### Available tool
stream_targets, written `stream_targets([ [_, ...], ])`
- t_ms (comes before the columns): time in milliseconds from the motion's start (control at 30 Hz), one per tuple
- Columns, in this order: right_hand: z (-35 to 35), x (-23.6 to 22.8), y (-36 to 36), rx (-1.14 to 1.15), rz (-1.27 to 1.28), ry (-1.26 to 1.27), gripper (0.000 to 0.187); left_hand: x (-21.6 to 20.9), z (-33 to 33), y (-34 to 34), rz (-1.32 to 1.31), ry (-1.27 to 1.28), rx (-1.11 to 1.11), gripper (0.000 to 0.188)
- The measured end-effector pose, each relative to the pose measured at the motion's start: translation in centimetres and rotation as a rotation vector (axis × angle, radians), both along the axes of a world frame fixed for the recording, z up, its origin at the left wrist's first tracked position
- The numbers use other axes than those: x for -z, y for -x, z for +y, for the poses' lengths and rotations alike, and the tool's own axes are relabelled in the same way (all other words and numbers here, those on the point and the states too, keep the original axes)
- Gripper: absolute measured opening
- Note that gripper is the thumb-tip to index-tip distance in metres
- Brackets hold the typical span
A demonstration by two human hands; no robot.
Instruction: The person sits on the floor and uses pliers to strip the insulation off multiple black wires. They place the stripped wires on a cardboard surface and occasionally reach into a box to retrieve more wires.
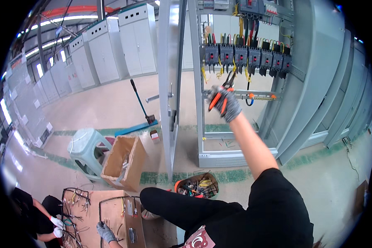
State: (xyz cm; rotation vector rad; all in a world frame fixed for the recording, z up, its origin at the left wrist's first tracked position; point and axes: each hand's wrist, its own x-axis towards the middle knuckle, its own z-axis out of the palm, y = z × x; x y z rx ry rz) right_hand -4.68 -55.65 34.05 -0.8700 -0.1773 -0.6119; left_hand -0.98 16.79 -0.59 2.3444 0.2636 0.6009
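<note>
Head view: fingers of my grey-gloved right hand [232, 106] wrap the orange handles of the pliers [227, 85], raised before a grey frame [199, 120] with my bare forearm stretched out behind. The dark jaws point upward, just below yellow wires [234, 64] hanging from a row of breakers [240, 56]; whether the tips touch them, I cannot tell. A metal rail [262, 98] crosses the frame beside my glove.

Well apart, low in the view, the bent fingers of my left hand [106, 232], gloved in grey too, meet a black cable [100, 211] over brown cardboard [93, 215]; I cannot tell whether they grip it. At far left, a co-worker's white gloves [57, 227] work near green-handled pliers [68, 222] and dark wiring [75, 217].

Past my knee, a bin [177, 187] of tools and scraps sits on the floor. Farther out stand a tall open carton [133, 163], a pale stool [84, 140] and a blue broom [136, 128], with grey cabinets [96, 53] lining the background.
</note>
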Motion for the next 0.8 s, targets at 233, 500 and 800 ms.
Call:
stream_targets([
  [233, -3.8, -8.5, 2.8, 0.026, -0.138, 0.049, 0.029, 2.4, 0.0, -0.2, -0.055, 0.125, 0.030, 0.010],
  [500, 7.1, 1.1, 4.3, -0.223, 0.136, 0.163, 0.031, -1.6, -2.8, 1.7, 0.074, -0.293, -0.118, 0.015],
  [800, 3.1, -1.7, 5.5, -0.036, -0.097, 0.062, 0.026, 0.2, -0.5, 0.1, 0.275, 0.475, 0.084, 0.020],
])
